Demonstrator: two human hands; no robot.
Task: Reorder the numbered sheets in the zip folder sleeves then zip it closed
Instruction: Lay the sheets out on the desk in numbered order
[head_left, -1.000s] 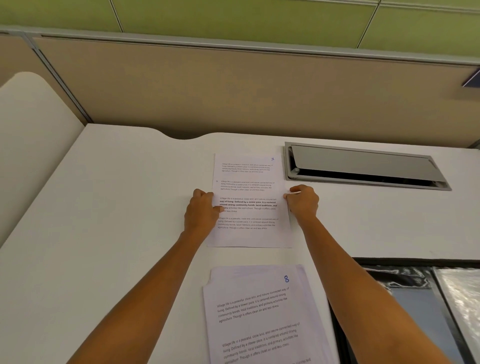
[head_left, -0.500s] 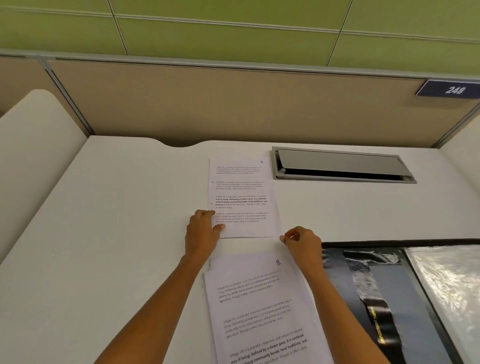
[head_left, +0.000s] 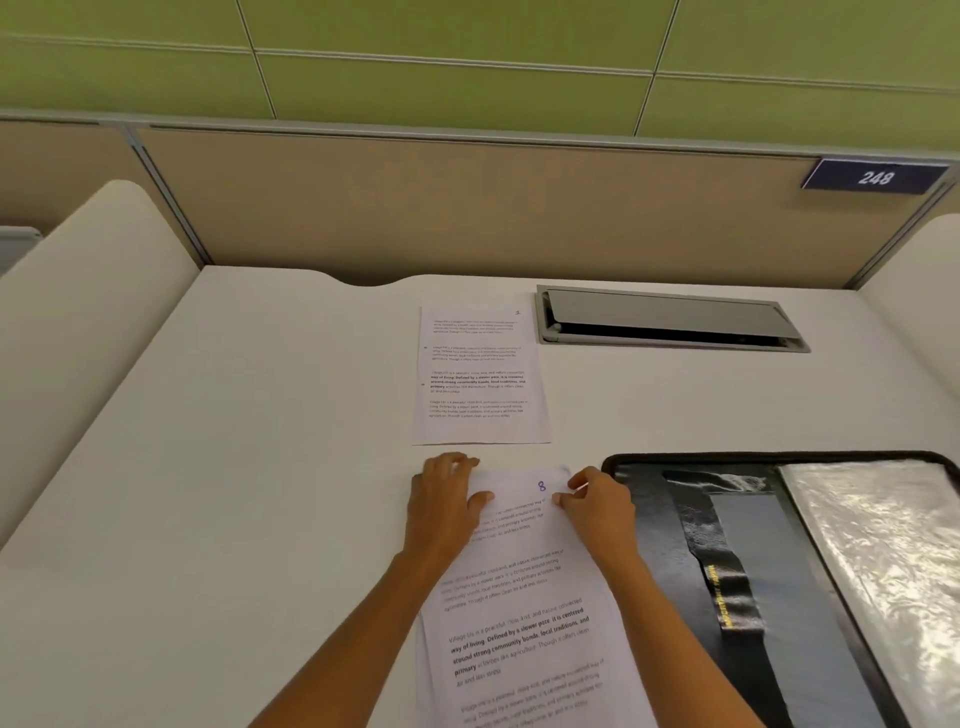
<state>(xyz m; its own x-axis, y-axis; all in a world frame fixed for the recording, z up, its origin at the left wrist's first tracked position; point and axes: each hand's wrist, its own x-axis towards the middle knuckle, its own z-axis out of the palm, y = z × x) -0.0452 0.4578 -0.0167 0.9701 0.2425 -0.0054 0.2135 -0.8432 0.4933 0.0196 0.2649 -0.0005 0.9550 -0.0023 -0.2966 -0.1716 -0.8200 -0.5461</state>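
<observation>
White sheets (head_left: 480, 374) lie left of the open zip folder (head_left: 675, 519); we judge sorting barely begun, left hand (head_left: 447, 501) and right hand (head_left: 600, 509) pinching sheet 8 (head_left: 524, 525), sleeving and zipping undone.

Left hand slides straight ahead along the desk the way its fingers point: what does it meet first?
The left hand would probably meet the near edge of the lone sheet lying just beyond its fingertips, after a narrow strip of bare desk.
</observation>
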